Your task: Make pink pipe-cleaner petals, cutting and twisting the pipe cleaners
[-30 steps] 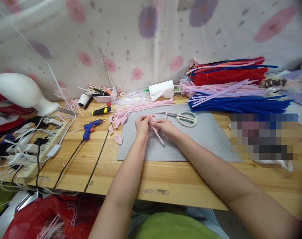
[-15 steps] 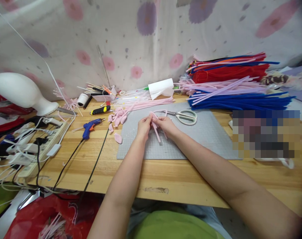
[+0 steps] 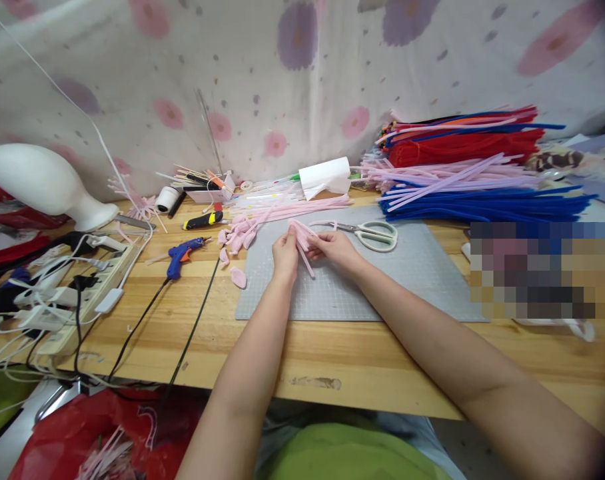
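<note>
Over the grey cutting mat (image 3: 412, 287), my left hand (image 3: 285, 256) pinches the upper end of bent pink pipe cleaners (image 3: 305, 259). My right hand (image 3: 335, 249) grips the same pink piece from the other side, its thumb and forefinger closed near the fold. One strand hangs down toward the mat between my hands. Scissors (image 3: 376, 236) with pale handles lie just beyond my right hand, a loose pink strand by their blades. Left of my left hand is a small heap of pink petal-like pieces (image 3: 242, 233), with one piece (image 3: 238, 278) lying apart at the mat's edge.
A blue glue gun (image 3: 181, 259) and a yellow-black utility knife (image 3: 202, 220) lie to the left. Beyond them are a power strip (image 3: 90, 300) and a white foam head (image 3: 47, 183). Blue pipe cleaners (image 3: 487, 203) and red ones (image 3: 462, 148) are stacked at back right.
My hands have drawn slightly apart and my left hand has shifted a little left. The pink piece has turned, its hanging strand moving left. The view has shifted slightly.
</note>
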{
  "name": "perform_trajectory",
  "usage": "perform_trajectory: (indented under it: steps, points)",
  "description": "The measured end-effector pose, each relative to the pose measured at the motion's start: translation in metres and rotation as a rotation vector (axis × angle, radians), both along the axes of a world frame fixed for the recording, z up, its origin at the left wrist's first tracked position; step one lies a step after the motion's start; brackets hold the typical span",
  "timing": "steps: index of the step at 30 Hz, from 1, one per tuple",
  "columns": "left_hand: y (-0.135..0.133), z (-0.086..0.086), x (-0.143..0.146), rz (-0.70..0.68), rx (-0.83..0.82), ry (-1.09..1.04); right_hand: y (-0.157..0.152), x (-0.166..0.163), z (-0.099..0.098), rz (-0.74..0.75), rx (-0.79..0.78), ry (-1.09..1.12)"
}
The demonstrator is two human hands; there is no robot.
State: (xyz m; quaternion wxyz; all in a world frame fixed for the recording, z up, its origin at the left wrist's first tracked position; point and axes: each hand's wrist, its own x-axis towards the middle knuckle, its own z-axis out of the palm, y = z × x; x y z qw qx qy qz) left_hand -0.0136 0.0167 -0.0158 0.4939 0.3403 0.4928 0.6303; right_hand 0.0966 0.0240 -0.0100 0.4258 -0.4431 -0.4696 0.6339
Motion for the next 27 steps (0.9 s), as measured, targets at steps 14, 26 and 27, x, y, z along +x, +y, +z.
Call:
perform_trajectory:
  steps: [14, 26, 27]
  points:
    - [-0.003, 0.001, 0.007, 0.004, -0.041, -0.158, 0.0, 0.002, 0.005, 0.004, 0.032, -0.01]
    - [-0.009, 0.001, 0.016, -0.217, -0.01, -0.141, 0.004, 0.005, -0.009, -0.141, 0.306, -0.209]
    - [-0.009, 0.0, 0.016, -0.213, 0.002, -0.13, 0.004, 0.005, -0.01, -0.138, 0.325, -0.242]
